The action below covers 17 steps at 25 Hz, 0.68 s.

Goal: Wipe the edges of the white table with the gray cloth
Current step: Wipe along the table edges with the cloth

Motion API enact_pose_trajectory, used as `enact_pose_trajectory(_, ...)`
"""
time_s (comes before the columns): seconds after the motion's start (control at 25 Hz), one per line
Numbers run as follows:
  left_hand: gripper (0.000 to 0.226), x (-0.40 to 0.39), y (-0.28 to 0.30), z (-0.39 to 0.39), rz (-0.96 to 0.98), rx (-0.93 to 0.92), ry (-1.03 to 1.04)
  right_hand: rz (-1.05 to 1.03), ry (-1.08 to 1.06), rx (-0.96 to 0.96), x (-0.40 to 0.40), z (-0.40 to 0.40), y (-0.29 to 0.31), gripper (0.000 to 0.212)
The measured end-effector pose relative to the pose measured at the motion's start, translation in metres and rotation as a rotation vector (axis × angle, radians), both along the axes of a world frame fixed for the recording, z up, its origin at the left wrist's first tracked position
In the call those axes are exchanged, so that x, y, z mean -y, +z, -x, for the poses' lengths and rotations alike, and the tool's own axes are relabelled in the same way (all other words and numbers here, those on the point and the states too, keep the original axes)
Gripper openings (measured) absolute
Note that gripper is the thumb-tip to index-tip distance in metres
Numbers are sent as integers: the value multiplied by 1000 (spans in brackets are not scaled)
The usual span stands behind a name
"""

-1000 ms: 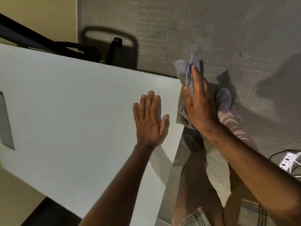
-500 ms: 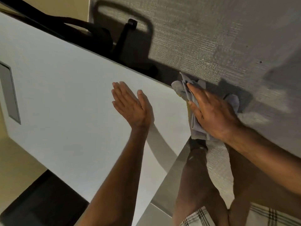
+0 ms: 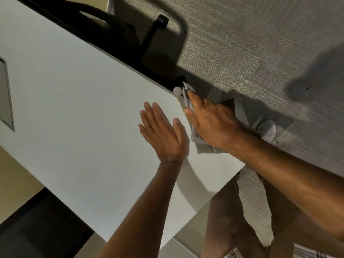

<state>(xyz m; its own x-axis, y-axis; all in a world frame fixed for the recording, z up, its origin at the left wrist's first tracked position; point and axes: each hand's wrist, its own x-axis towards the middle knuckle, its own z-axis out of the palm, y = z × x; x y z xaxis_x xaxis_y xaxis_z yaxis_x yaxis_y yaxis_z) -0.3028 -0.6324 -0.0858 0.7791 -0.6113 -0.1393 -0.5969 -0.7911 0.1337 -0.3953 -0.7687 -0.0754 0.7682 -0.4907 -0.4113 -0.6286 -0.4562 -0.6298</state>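
Note:
The white table (image 3: 78, 112) fills the left and middle of the head view, tilted, with its far right corner near the centre. My right hand (image 3: 214, 121) presses the gray cloth (image 3: 202, 145) flat against the table's right edge close to that corner; cloth bunches out past my fingertips and below my palm. My left hand (image 3: 163, 131) lies flat on the tabletop just left of the right hand, fingers together and straight, holding nothing.
A black chair (image 3: 119, 34) with a caster stands behind the table's far edge. Grey carpet (image 3: 251, 43) covers the floor to the right. My bare legs and a socked foot (image 3: 268, 129) are below the table's right edge. A grey inset panel (image 3: 5, 94) sits at the table's left.
My right hand has kept the cloth on the right edge by the far corner. The view has tilted and swung left, so both hands sit lower and more to the right.

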Motion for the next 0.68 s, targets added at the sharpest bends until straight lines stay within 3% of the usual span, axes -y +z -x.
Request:
enact_pose_trajectory(0.16, 81, -1, -1, -2, -54, 17, -37, -33, -3, 67, 12, -53, -1, 57)
enact_pose_trajectory(0.44, 72, -4, -5, -2, -23, 87, -23, 60, 21, 130, 24, -156, -14, 54)
enact_pose_trajectory(0.68, 69, 0, -3, 0, 8, 62, 2, -182, 29, 186, 37, -148, -14, 63)
